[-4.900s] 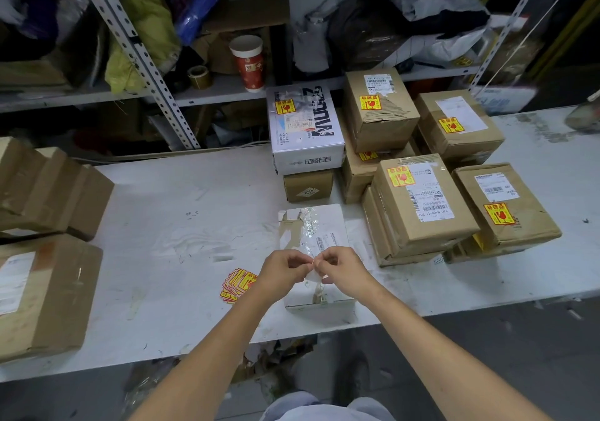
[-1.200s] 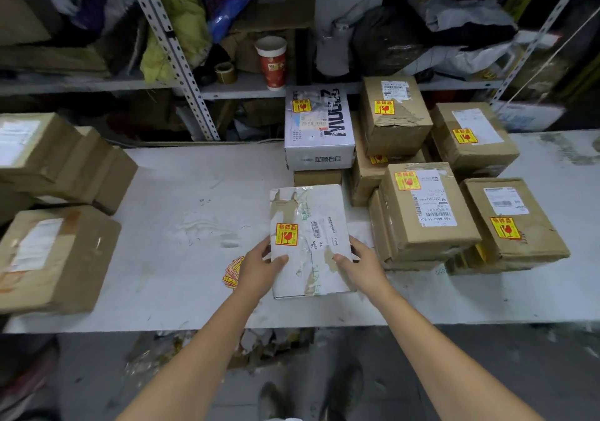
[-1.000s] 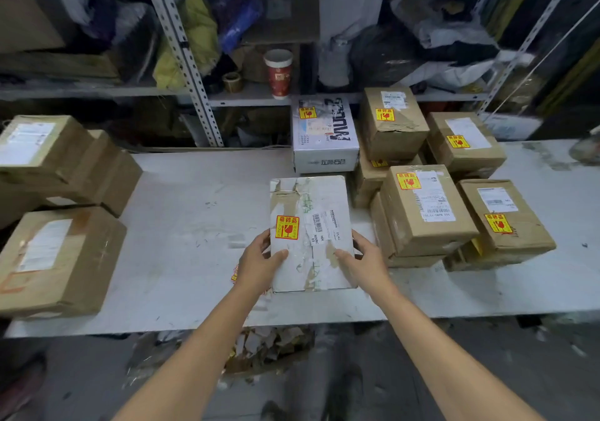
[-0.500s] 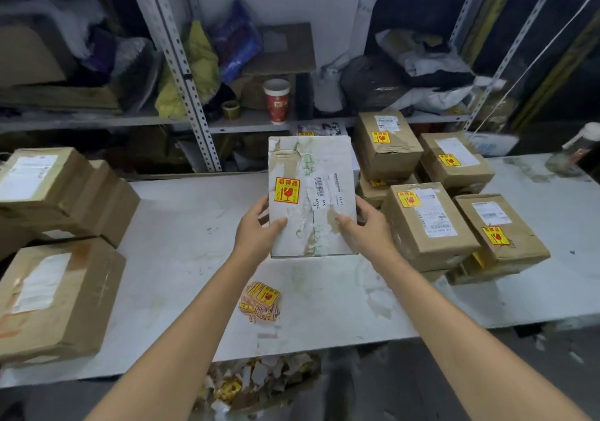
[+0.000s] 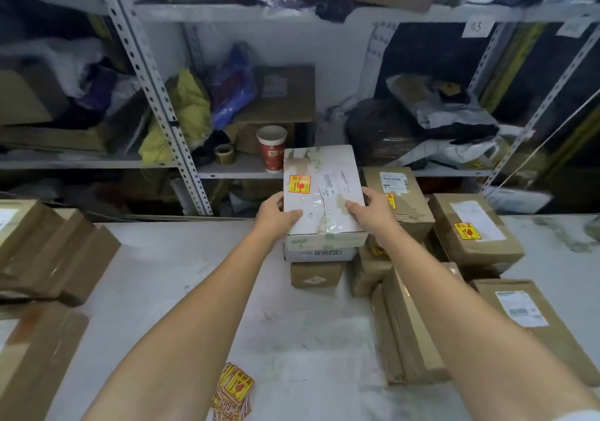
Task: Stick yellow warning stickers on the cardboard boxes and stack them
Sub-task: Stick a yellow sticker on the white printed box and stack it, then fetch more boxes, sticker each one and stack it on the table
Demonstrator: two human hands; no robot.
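A white taped box [image 5: 324,190] with a yellow warning sticker [image 5: 299,184] on top rests on a white printed box [image 5: 319,254], which sits on a small brown box [image 5: 315,274]. My left hand [image 5: 276,217] grips its left edge, thumb on top. My right hand [image 5: 370,211] grips its right edge the same way. To the right stand several stickered brown boxes [image 5: 470,229]. A pile of loose yellow stickers [image 5: 233,391] lies on the white table [image 5: 181,274] near its front edge.
Several unstickered brown boxes [image 5: 55,252] stand at the left of the table. Behind the table a metal shelf [image 5: 156,96] holds bags, cartons, a roll of tape [image 5: 224,154] and a red paper cup [image 5: 271,148].
Both hands stuck a sticker on the white box, lifted it off the table, carried it forward and set it on the white printed box at the back.
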